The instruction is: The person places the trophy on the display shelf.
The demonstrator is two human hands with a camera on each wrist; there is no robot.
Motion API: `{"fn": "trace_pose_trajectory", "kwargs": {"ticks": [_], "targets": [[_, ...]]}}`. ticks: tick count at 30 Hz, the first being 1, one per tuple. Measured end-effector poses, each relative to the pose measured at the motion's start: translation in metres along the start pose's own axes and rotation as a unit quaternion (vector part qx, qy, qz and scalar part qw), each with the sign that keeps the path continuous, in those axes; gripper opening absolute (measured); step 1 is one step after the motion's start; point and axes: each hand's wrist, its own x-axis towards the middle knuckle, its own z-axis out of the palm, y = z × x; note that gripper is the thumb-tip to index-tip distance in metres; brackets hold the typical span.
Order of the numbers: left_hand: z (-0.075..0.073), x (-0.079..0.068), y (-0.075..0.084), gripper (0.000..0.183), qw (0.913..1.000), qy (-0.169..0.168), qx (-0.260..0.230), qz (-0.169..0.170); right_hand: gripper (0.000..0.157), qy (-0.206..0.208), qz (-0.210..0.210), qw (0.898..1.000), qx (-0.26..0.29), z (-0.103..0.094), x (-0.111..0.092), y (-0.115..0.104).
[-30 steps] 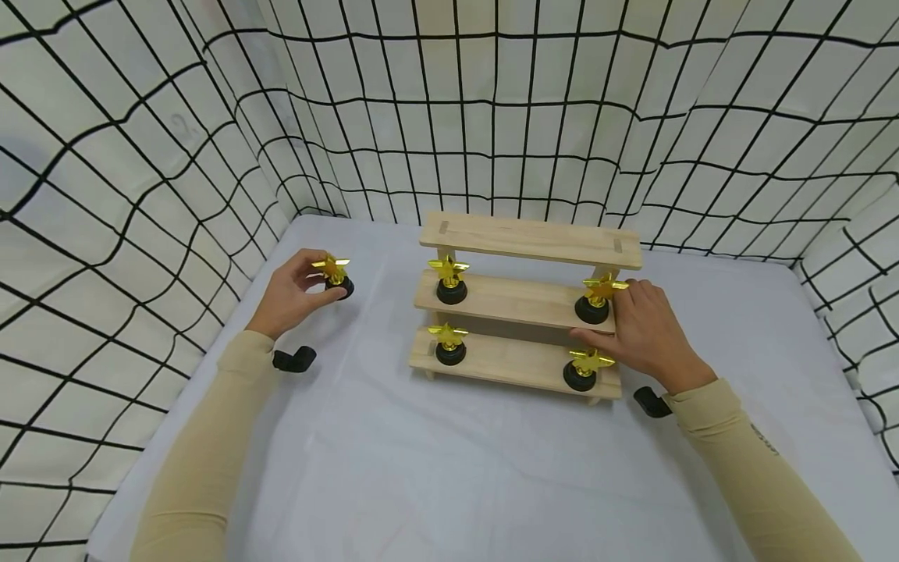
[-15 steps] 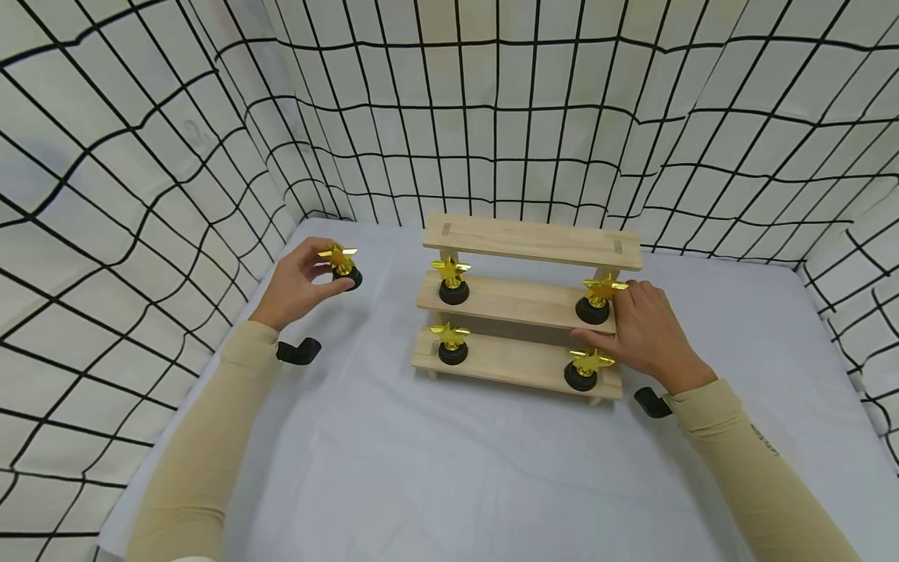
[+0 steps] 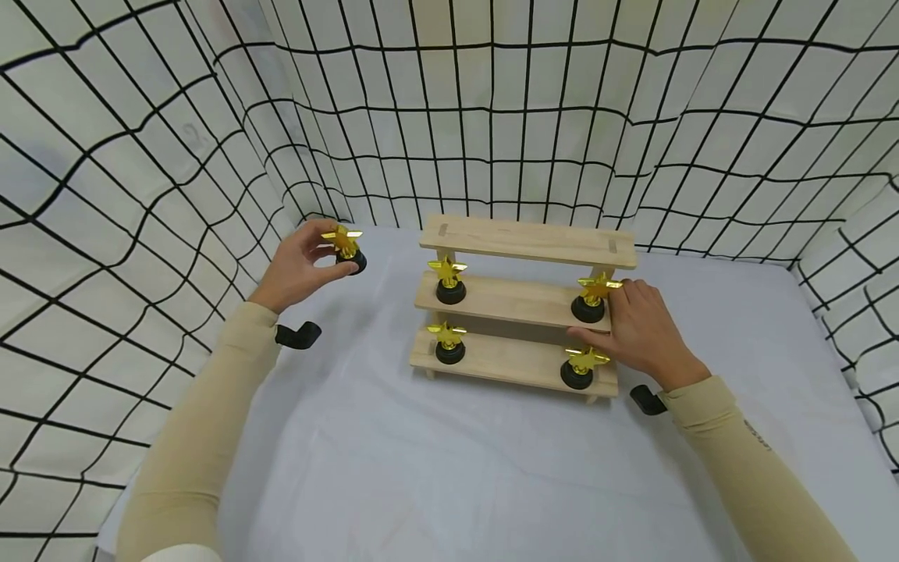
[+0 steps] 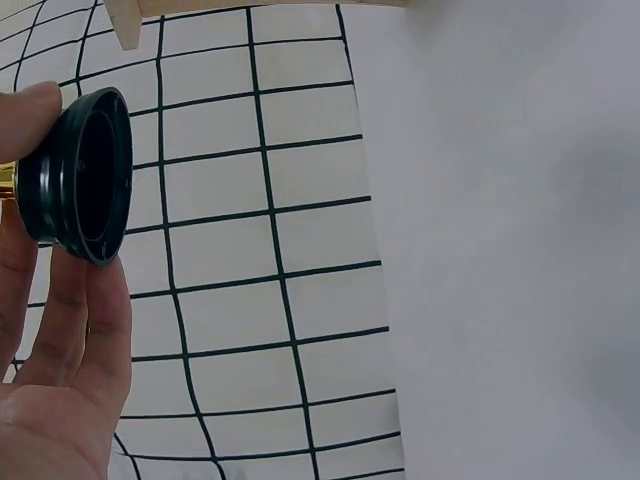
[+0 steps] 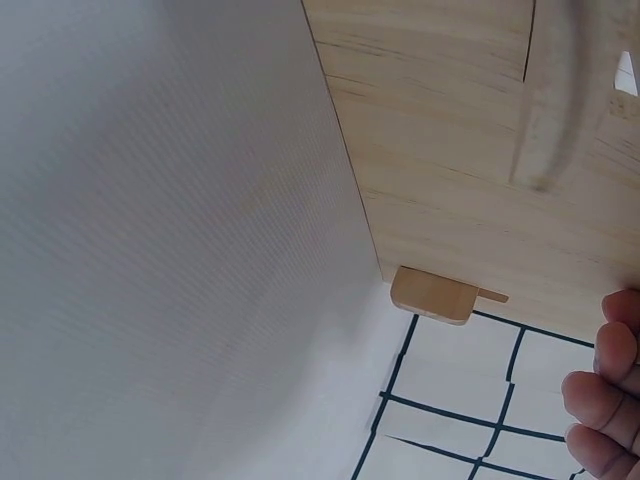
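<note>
My left hand [image 3: 295, 267] pinches a small trophy [image 3: 344, 242] with a gold star and a black round base, held up over the left of the table. In the left wrist view the trophy's hollow base [image 4: 85, 180] shows between thumb and fingers. On the right, my right hand [image 3: 649, 332] grips the end of a three-tier wooden display shelf [image 3: 527, 239], its thumb by the middle board. Similar trophies stand at the left [image 3: 450, 290] and right [image 3: 588, 307] of the middle board, and at the left [image 3: 449, 351] and right [image 3: 577, 375] of the bottom board.
A white cloth [image 3: 435, 468] covers the table. Black netting [image 3: 492, 109] over pale walls encloses its back and sides. A dark wrist-camera piece [image 3: 298, 336] shows beneath the left wrist, another [image 3: 647, 400] beneath the right.
My left hand has lifted the trophy, moving it slightly right and farther from me. My right hand keeps its grip on the shelf, and the standing trophies have stayed put.
</note>
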Motion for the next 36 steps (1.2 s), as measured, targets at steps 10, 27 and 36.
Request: {"fn": "trace_pose_trajectory", "kwargs": {"ticks": [10,27,36], "targets": [[0.002,0.009,0.016,0.053,0.9995,-0.011,0.019,0.024,0.070,-0.001,-0.001,1.000,0.004,0.001,0.000,-0.001],[0.015,0.027,0.047,0.054,0.9975,-0.024,0.053,0.041,0.073,0.001,-0.004,1.000,0.003,0.001,-0.001,0.000],[0.027,0.036,0.068,0.052,0.9975,-0.012,0.033,0.062,0.076,0.013,-0.016,1.000,0.011,0.000,-0.001,0.001]]}}
